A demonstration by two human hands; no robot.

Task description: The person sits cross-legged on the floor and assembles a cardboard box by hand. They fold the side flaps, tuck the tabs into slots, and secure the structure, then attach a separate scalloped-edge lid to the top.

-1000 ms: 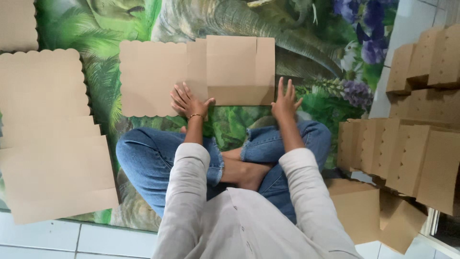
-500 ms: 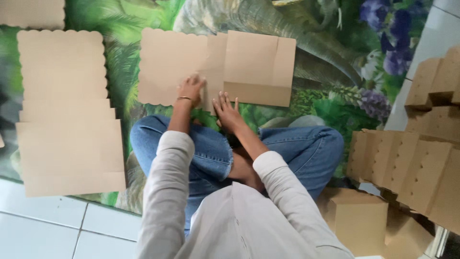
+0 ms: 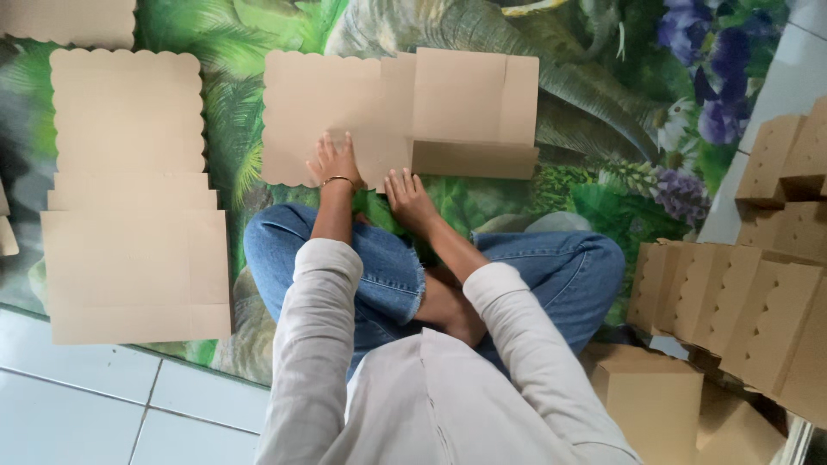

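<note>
As the person sat cross-legged in blue jeans (image 3: pixel 379 267) on a printed jungle-pattern floor mat (image 3: pixel 603 95), one flat brown cardboard box blank (image 3: pixel 345 116) lay on the mat just beyond the knees, toward the far edge. Its left panel had a scalloped edge; its right part was folded over into a raised flap (image 3: pixel 474 108).

Left hand (image 3: pixel 334 162): laid flat and open, fingers spread, pressing on the near part of the blank's scalloped panel; a thin bracelet (image 3: pixel 338 180) sat at the wrist. It gripped nothing.

Right hand (image 3: pixel 409 200): open, fingers extended, fingertips at the blank's near edge, palm over the mat. It gripped nothing.

Left side of mat: a stack of flat blanks (image 3: pixel 129 198), overlapping, reaching the near edge by the white tile floor (image 3: pixel 86 405).

Right side: assembled brown boxes (image 3: pixel 741 301) with scalloped cut-outs, stacked close together, well apart from both hands.
</note>
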